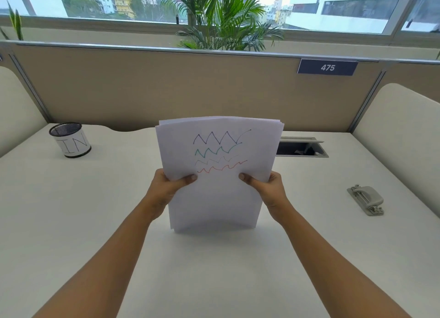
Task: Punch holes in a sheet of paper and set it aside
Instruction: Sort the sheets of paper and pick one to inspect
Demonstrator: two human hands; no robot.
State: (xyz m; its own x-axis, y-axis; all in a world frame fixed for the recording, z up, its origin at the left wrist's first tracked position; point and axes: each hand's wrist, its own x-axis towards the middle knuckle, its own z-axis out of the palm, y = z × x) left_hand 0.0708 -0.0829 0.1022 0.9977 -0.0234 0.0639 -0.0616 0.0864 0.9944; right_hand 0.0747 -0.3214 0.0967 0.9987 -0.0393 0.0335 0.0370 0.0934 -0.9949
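The person is holding a stack of paper upright in front of them, with the two hands on its side edges. The left hand is gripping the left edge, its thumb lying across the front sheet and its other fingers hidden behind. The right hand is doing the same on the right edge. The lower edge is pointing down at the desk, very near it or touching it; I cannot tell which. At the top the sheets are not lining up, and several are showing one behind another. So I am judging that the person is holding the stack this way to tap it even, or to choose one sheet from it.

The hole punch is lying on the desk well apart to the right, untouched, so the punching is not yet begun.

The front sheet is carrying four hand-drawn zigzag lines, purple, green, black and red, and no words. At the far left a mesh cup is wearing a white band with "IN" written by hand. On the partition a dark plate is showing "475".
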